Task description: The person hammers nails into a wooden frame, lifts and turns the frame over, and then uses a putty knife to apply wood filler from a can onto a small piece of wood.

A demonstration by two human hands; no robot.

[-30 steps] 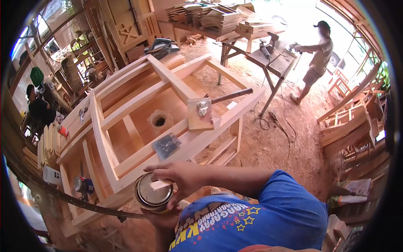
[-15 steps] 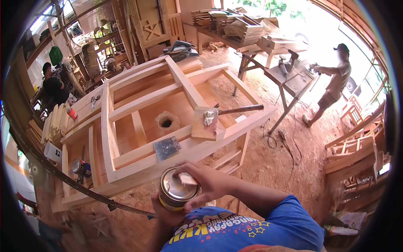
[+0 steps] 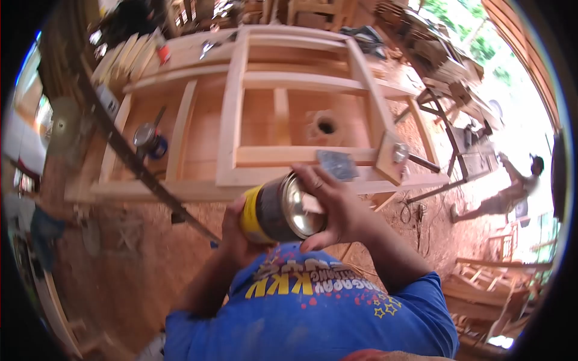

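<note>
A round can (image 3: 271,210) with a yellow and dark label is tilted on its side between my hands, its shiny metal end facing right. My left hand (image 3: 238,225) is wrapped round the yellow end. My right hand (image 3: 334,201) grips the metal end, fingers over the upper rim and thumb at the lower edge. Just beyond the can, a grey flat plate (image 3: 337,165) lies on the wooden frame (image 3: 229,120). To its right, a small board (image 3: 390,159) carries a pale lump, beside a dark handle (image 3: 423,162).
A second can (image 3: 149,141) stands inside the frame's left part. A red bottle (image 3: 163,53) and scissors (image 3: 208,48) are at the back left. A dark strip (image 3: 135,165) crosses the left side. At the right stands a person (image 3: 518,186); another's blue clothing (image 3: 47,228) shows at left.
The can has gone from upright to tilted on its side, with both hands still on it. The view has turned, so the frame appears more level and the person at right lower.
</note>
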